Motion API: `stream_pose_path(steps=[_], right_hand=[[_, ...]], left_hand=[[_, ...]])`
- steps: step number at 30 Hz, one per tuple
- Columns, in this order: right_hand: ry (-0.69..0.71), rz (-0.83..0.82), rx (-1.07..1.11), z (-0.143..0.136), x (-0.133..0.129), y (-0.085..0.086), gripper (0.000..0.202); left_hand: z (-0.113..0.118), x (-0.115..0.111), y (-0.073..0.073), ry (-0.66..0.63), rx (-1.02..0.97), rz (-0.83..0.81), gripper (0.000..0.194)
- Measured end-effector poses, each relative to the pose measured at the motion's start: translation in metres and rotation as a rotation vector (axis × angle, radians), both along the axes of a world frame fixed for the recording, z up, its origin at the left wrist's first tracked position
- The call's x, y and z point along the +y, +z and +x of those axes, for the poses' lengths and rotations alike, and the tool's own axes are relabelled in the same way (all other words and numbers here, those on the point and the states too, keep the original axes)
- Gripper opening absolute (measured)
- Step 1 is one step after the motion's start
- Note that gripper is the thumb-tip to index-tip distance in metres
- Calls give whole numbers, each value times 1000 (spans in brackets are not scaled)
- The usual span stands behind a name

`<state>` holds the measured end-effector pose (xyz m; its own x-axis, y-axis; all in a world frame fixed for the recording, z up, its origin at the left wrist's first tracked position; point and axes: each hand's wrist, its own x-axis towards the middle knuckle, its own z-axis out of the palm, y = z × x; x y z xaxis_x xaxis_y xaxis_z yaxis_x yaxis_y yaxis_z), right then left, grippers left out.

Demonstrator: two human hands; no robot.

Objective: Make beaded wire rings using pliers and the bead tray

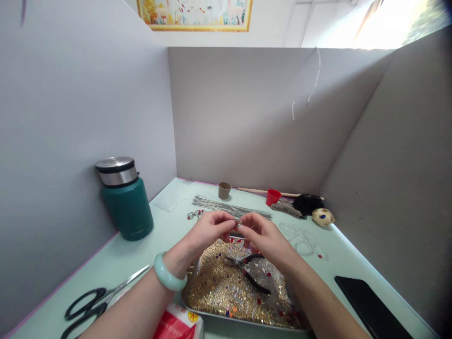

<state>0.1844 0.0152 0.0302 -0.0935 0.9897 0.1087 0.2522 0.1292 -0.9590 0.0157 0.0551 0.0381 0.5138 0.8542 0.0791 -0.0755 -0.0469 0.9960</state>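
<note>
My left hand (217, 226) and my right hand (259, 230) meet above the far edge of a tray (226, 314) filled with gold and clear beads. Between the fingertips of both hands is a small silvery piece (238, 223) with a bit of red, partly hidden by the fingers. Both hands are closed in a pinch on it. Black-handled pliers (256, 281) lie with their jaws open on the beads below my hands. A bundle of thin metal wires (212, 204) lies behind my hands, and a small red-beaded piece (195, 214) lies just left of them.
Scissors (100, 303) and a green bottle (127, 207) stand at the left, the scissors lying flat. Behind are a brown cup (224, 190), a red cup (273, 197) and a stick. Coiled wire (303, 240) and a black phone-like slab (370, 306) lie at right. A red packet (178, 324) is in front.
</note>
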Motion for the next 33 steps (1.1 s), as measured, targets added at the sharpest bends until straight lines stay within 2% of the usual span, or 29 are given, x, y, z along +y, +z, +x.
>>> stream_pose_path(steps=[5, 11, 19, 27, 33], right_hand=[[-68, 143, -124, -2, -2, 4, 7], [-36, 90, 9, -4, -2, 3, 5], [21, 40, 170, -5, -2, 5, 8], [-31, -20, 224, -7, 0, 0, 14], [-48, 16, 176, -7, 1, -1, 11]], left_hand=[[2, -2, 1, 6, 70, 55, 13], [2, 0, 0, 65, 12, 41, 11], [2, -3, 4, 13, -30, 2, 14], [1, -3, 4, 69, -62, -14, 14], [1, -3, 3, 23, -71, -19, 21]])
